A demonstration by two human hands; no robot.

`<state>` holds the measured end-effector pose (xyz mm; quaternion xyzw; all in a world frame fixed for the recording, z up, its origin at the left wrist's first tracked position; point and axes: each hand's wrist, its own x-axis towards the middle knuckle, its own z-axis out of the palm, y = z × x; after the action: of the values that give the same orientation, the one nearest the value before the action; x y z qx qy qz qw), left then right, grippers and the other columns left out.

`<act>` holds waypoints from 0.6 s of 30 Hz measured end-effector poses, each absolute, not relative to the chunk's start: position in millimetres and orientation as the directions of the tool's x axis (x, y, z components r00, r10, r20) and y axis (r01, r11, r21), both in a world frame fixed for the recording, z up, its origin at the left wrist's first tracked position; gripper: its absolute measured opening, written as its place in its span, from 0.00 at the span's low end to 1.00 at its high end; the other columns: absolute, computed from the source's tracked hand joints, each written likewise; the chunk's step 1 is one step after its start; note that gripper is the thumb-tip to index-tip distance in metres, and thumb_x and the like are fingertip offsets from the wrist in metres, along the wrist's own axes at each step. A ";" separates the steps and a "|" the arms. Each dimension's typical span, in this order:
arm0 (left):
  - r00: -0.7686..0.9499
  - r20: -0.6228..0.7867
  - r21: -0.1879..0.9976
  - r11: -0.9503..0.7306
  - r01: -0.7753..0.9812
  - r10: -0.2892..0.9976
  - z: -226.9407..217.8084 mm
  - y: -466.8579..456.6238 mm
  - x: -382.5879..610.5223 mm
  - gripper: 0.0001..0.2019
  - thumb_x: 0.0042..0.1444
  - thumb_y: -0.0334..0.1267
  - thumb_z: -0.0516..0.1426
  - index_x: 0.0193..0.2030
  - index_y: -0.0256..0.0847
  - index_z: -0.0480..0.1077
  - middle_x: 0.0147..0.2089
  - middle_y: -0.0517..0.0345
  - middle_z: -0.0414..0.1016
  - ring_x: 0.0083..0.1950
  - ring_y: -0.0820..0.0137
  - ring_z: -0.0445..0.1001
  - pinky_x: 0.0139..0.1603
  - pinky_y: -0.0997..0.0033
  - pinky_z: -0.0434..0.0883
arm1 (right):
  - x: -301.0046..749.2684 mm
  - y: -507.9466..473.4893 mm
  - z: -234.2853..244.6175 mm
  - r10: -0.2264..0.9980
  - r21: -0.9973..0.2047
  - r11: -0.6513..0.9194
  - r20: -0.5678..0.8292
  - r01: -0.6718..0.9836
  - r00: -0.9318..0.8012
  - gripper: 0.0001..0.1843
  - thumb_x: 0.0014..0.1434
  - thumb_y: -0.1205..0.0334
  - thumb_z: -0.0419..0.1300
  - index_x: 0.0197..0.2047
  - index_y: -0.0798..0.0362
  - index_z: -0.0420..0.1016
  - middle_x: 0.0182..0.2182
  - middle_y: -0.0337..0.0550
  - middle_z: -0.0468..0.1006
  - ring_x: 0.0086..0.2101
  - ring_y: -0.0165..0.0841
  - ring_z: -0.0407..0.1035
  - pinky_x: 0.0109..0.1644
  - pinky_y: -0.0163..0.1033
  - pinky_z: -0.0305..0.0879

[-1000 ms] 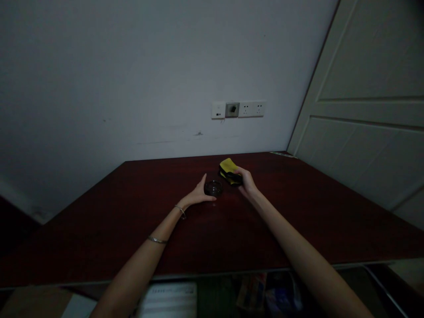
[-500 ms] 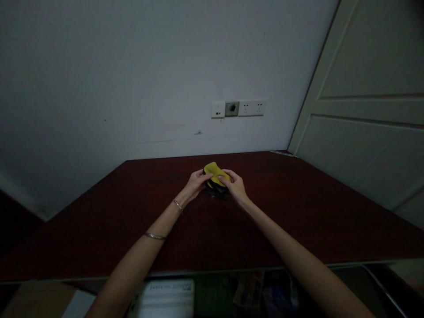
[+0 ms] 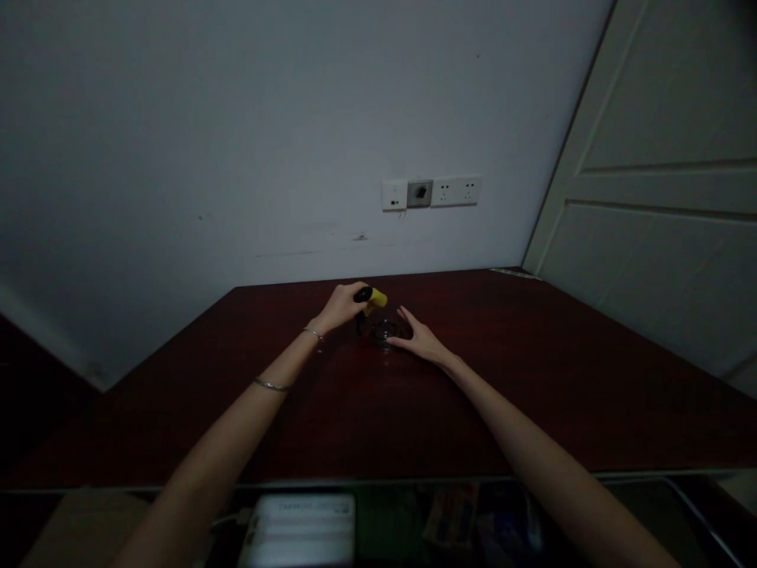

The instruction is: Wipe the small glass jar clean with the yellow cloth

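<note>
My left hand (image 3: pixel 344 306) is closed around a yellow-and-black cloth (image 3: pixel 377 299), folded or bunched in the fingers, a little above the table. Some of the cloth's dark side hangs below the hand. Just to its right, a small round clear glass dish (image 3: pixel 384 331), perhaps an ashtray, sits on the dark red tabletop (image 3: pixel 378 418). My right hand (image 3: pixel 419 338) is beside the dish with thumb and fingers spread apart. The thumb reaches the dish's near right edge; whether it touches the glass I cannot tell.
A wall with sockets and a switch (image 3: pixel 431 193) rises behind the table. To the right stands a pale panelled door (image 3: pixel 662 197). Below the table's front edge are a white box (image 3: pixel 299 528) and a patterned packet (image 3: pixel 453 517). A thin strip (image 3: pixel 514 274) lies at the back right corner.
The cloth, held by both hands before, is now in my left hand alone and has moved left. My right hand has let go and opened, and the glass dish has come into clearer view.
</note>
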<state>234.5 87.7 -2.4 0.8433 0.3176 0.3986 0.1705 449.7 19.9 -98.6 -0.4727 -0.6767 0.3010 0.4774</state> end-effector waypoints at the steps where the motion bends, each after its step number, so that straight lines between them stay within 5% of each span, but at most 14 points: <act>1: 0.526 0.550 0.484 -0.761 0.433 0.649 -8.8 85.5 234.4 0.13 0.45 0.26 0.59 0.40 0.38 0.73 0.37 0.56 0.78 0.39 0.65 0.76 0.44 0.66 0.70 | 448.8 19.7 -99.6 0.928 -0.843 0.371 0.353 0.390 -0.119 0.57 0.40 0.45 0.69 0.67 0.54 0.49 0.64 0.57 0.56 0.63 0.44 0.52 0.67 0.51 0.46; 9: 0.747 0.420 0.143 -0.850 0.506 0.516 -38.4 78.6 235.3 0.16 0.52 0.25 0.54 0.49 0.37 0.68 0.50 0.45 0.75 0.52 0.60 0.72 0.54 0.57 0.69 | 446.6 16.8 -97.1 0.920 -0.704 0.389 0.320 0.594 -0.224 0.61 0.38 0.41 0.69 0.68 0.57 0.46 0.61 0.60 0.62 0.59 0.50 0.59 0.62 0.54 0.55; 18: 0.876 0.261 0.051 -0.912 0.407 0.405 -34.7 82.5 233.8 0.28 0.48 0.21 0.52 0.58 0.35 0.63 0.60 0.44 0.68 0.62 0.63 0.66 0.63 0.60 0.62 | 446.2 15.1 -95.3 0.909 -0.627 0.411 0.340 0.661 -0.242 0.45 0.43 0.39 0.65 0.60 0.51 0.61 0.50 0.52 0.75 0.49 0.45 0.71 0.53 0.50 0.66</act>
<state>233.8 82.5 -34.7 0.9685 0.2097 0.1341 -0.0027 446.2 15.1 -95.3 -0.5118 -0.7671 0.1807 0.3421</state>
